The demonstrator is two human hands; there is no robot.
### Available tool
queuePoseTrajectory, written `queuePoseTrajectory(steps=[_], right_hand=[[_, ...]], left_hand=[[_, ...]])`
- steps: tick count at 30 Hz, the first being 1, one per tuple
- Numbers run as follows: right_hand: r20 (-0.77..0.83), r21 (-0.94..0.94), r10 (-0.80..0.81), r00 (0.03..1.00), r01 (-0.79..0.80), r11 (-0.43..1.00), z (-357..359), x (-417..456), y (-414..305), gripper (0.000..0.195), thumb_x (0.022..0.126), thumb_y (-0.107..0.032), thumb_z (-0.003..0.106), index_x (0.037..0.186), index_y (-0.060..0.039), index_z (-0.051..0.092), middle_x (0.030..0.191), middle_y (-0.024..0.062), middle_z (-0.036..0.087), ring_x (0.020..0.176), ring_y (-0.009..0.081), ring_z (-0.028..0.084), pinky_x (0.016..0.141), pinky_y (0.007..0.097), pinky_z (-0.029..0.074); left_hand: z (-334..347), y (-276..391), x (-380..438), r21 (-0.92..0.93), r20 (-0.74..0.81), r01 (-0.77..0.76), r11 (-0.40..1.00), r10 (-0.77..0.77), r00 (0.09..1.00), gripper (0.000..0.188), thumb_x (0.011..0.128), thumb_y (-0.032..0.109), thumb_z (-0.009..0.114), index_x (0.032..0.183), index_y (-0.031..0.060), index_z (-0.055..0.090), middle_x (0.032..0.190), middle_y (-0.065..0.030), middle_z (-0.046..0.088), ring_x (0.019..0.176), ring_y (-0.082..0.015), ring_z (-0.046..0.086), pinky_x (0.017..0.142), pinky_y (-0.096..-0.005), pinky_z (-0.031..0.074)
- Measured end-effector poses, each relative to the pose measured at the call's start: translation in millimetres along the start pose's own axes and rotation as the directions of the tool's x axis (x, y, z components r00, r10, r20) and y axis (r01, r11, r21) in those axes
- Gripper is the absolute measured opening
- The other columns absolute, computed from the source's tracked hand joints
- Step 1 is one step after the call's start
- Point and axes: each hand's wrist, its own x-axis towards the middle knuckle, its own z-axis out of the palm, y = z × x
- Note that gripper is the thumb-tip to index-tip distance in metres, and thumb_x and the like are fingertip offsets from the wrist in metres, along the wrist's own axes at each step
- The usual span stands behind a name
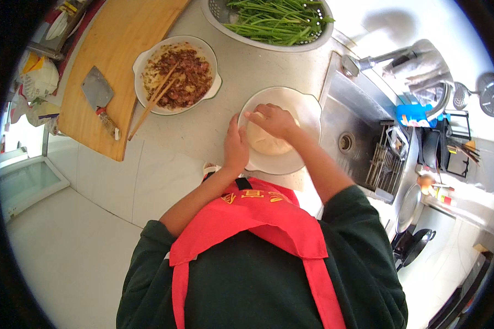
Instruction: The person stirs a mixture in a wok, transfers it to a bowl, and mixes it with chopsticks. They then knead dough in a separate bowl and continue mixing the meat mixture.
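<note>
A ball of pale dough [271, 142] lies in a white enamel bowl [308, 111] at the counter's front edge. My right hand [275, 120] reaches into the bowl from the right, its fingers bent over the top of the dough. Against the bowl's left outer side rests my left hand [236, 146], steadying the rim. Up and to the left, a second white bowl [140, 68] holds a chopped meat filling [187, 80], with a pair of wooden chopsticks [153, 100] leaning in it and over its rim.
A cleaver [99, 92] lies on a wooden cutting board [123, 37] at left. A metal colander [267, 46] of leafy green stalks [280, 24] stands at the back. On the right are a steel sink [337, 115], its faucet [440, 103] and a dish rack [385, 160].
</note>
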Motion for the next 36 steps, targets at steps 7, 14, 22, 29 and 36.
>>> queuePoseTrajectory(steps=[7,14,22,29,36], right_hand=[[-0.157,-0.168,-0.181,0.971,0.155,0.974,10.8,-67.6,-17.3,0.037,0.078,-0.037,0.055,0.095,-0.0052,0.056,0.086,0.0131,0.059,0.081,0.0312,0.057,0.075,0.041,0.044],[-0.31,-0.16,-0.228,0.923,0.185,0.97,32.8,-52.4,-6.5,0.022,0.075,-0.026,0.055,0.091,-0.0115,0.057,0.087,0.0072,0.056,0.084,0.0248,0.054,0.074,0.0371,0.04],[-0.423,-0.043,-0.081,0.903,0.07,0.997,37.7,17.0,7.8,0.014,0.076,-0.019,0.051,0.076,-0.0072,0.059,0.081,0.0092,0.058,0.08,0.0266,0.055,0.071,0.0383,0.041],[0.171,0.435,0.283,0.944,-0.33,0.838,-7.5,33.8,1.2,0.027,0.075,-0.028,0.056,0.087,-0.0052,0.065,0.093,0.011,0.062,0.09,0.0245,0.057,0.081,0.0346,0.042],[-0.278,0.899,0.451,0.848,0.396,-0.19,-85.7,-101.6,144.8,0.022,0.088,-0.026,0.047,0.072,-0.0112,0.052,0.067,-0.0012,0.048,0.058,0.0105,0.043,0.056,0.0249,0.037]], left_hand=[[-1.0,6.6,1.8,-0.037,0.007,0.063,0.997,-0.063,0.998,0.037,0.091,0.011,0.035,0.126,-0.0012,0.036,0.119,-0.0237,0.048,0.108,-0.0394,0.048,0.09,-0.0416,0.038],[-4.8,17.8,-4.6,-0.085,0.054,0.155,0.984,-0.15,0.987,0.039,0.091,0.01,0.034,0.129,0.0007,0.034,0.122,-0.0224,0.047,0.11,-0.0364,0.048,0.092,-0.0389,0.037],[-4.1,7.3,-7.6,-0.032,0.068,0.102,0.994,-0.1,0.993,0.04,0.092,0.01,0.034,0.13,-0.0034,0.032,0.127,-0.0235,0.042,0.117,-0.0361,0.043,0.096,-0.0378,0.034],[1.2,14.1,-4.3,-0.091,0.038,0.132,0.987,-0.129,0.991,0.042,0.092,0.013,0.036,0.13,-0.0056,0.029,0.126,-0.025,0.04,0.118,-0.0369,0.04,0.099,-0.0372,0.03],[6.7,80.5,-21.6,0.151,0.018,-0.616,0.773,0.621,0.783,0.042,0.089,0.017,0.047,0.126,-0.0009,0.037,0.123,-0.02,0.043,0.113,-0.0324,0.043,0.098,-0.041,0.031]])
